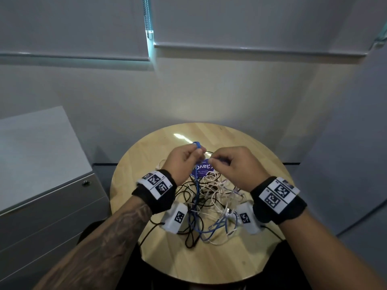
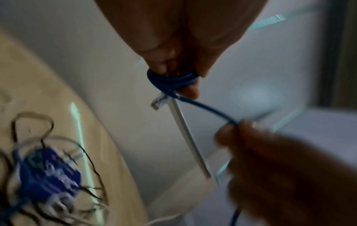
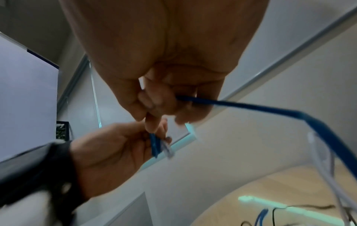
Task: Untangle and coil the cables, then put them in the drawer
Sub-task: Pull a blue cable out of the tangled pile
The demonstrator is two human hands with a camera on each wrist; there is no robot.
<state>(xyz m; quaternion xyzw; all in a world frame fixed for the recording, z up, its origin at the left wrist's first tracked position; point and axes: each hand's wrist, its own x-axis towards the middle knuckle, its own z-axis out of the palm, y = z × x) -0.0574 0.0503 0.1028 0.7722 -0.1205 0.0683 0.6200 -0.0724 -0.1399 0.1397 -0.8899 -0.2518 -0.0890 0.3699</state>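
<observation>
- Both hands are raised above the round wooden table, close together, backs up toward the head camera, forearms reaching in from the near edge.
- The left hand has its fingers curled, and the blue cable is wound in several tight turns round the fingertips; the left wrist view shows this small coil with a clear plug sticking out just beside it.
- The right hand is closed in a loose fist, pinching the same blue cable between thumb and curled fingers; a short stretch of cable runs between the two hands.
- In the right wrist view the cable leaves the right hand, bends and drops toward the table.
- Under the hands, a tangle of black, white and blue cables lies on the middle of the table, partly over a blue card with white print.
- A grey drawer cabinet stands to the left of the table, its drawers closed.
- Each wrist wears a black band with printed square markers.
</observation>
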